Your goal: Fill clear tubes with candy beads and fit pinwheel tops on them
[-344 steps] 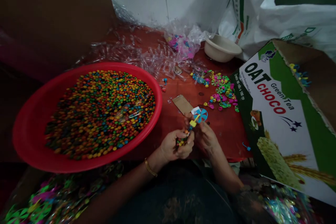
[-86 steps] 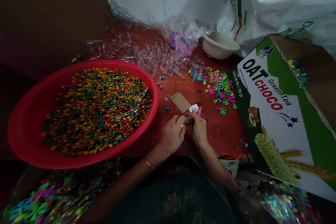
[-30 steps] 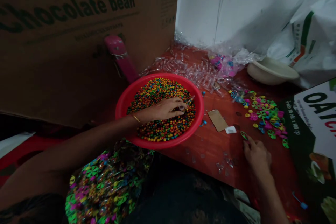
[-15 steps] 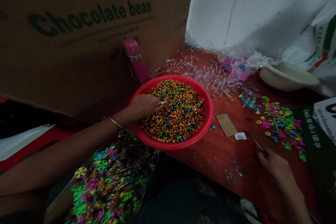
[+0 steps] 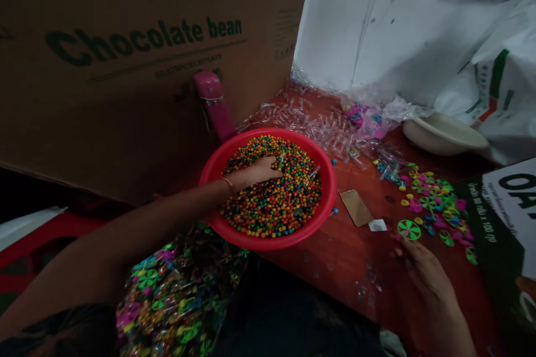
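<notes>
My left hand [image 5: 257,172] is over a red basin [image 5: 330,187] full of small multicoloured candy balls [image 5: 272,217]. Its fingers pinch a small clear plastic tube [image 5: 282,159], with some candies apparently inside. Another clear tube [image 5: 313,174] lies on the candies toward the basin's right side. Over the red tabletop, my right hand [image 5: 429,273] is closed on a green pinwheel cap [image 5: 409,230], its spoked disc facing me. A pink piece shows beside those fingertips; whether it is joined to the pinwheel I cannot tell.
Loose pinwheel caps [image 5: 439,201] lie right of a cardboard piece [image 5: 355,207]. Empty clear tubes [image 5: 305,122] spread behind the basin, near a pale bowl [image 5: 446,134]. A pink bottle [image 5: 218,106] stands against a large carton [image 5: 146,95]. Filled pinwheel tubes [image 5: 176,295] are heaped at lower left.
My left hand has moved right, farther over the candies, with the tube. In my right hand the green pinwheel has turned from edge-on to face me. The view has shifted slightly.
</notes>
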The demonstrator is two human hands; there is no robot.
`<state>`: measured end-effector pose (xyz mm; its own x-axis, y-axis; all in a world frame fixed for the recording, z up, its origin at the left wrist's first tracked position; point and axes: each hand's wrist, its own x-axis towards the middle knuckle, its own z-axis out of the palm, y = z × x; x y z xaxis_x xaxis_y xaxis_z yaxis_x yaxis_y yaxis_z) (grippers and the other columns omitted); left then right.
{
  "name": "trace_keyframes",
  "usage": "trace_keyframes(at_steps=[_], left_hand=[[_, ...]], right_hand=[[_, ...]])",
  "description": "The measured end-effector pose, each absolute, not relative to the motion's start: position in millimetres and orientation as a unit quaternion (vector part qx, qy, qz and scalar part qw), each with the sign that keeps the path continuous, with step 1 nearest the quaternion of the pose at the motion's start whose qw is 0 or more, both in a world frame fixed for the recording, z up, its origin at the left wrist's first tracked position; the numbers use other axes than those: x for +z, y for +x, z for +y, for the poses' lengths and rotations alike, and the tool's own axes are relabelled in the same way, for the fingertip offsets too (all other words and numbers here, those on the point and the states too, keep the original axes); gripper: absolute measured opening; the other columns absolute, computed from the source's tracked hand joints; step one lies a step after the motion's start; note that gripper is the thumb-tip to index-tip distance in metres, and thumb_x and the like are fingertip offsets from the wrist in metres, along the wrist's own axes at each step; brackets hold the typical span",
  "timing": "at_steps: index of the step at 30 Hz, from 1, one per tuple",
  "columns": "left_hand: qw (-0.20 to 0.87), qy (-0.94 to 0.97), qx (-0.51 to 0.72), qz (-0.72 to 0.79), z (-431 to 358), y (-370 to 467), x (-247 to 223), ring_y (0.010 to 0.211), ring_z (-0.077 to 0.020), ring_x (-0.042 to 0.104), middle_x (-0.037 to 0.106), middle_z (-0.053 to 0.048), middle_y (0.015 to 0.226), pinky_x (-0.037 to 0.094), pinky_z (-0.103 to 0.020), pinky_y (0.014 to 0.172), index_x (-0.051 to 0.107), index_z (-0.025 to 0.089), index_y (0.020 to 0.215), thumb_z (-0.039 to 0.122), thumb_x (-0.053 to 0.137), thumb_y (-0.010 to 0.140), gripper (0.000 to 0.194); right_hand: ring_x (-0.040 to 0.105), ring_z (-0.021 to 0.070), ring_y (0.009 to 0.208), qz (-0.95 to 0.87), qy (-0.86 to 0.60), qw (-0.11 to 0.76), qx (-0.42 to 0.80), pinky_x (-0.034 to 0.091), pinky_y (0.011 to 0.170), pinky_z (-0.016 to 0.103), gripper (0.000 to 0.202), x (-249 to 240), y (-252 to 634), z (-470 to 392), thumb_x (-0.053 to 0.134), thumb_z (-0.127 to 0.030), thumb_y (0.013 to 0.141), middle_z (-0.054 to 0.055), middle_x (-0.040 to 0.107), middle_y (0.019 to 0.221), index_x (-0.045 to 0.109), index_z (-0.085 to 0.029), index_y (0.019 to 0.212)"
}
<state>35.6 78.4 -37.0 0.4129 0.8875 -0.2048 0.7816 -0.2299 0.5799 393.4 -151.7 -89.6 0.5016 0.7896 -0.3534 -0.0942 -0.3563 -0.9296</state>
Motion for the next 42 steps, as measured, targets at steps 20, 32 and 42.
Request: trace_keyframes(at_steps=[20,32,42], left_hand=[[0.136,0.84,0.017,0.525,46,9,-14,0.088,-0.0226,0.059,0.064,-0.01,0.092,0.044,-0.033,0.081,0.065,0.016,0.095,0.024,0.049,0.078,0.025],[0.409,0.76,0.149,0.483,72,37,-16,0.098,-0.0158,0.058,0.056,-0.007,0.12,0.049,-0.022,0.071,0.047,0.018,0.121,0.028,0.047,0.082,0.04],[0.625,0.631,0.331,0.318,39,10,-1,0.121,-0.0225,0.044,0.033,-0.007,0.142,0.047,-0.033,0.09,0.044,0.025,0.125,0.024,0.056,0.078,0.048]], right_hand=[[0.036,0.0037,0.041,-0.153,-0.56,0.636,0.508,0.041,0.043,0.022,0.029,-57,348,-142,0.077,-0.036,0.055,-0.006,0.047,0.057,0.057,-0.017,0.064],[0.039,0.0027,0.044,-0.231,-0.545,0.639,0.491,0.044,0.046,0.022,0.032,-52,323,-129,0.081,-0.029,0.052,-0.003,0.058,0.065,0.06,-0.017,0.073],[0.04,0.004,0.042,-0.224,-0.47,0.635,0.571,0.038,0.043,0.021,0.036,-36,284,-99,0.08,-0.041,0.051,-0.005,0.051,0.058,0.058,-0.017,0.067]])
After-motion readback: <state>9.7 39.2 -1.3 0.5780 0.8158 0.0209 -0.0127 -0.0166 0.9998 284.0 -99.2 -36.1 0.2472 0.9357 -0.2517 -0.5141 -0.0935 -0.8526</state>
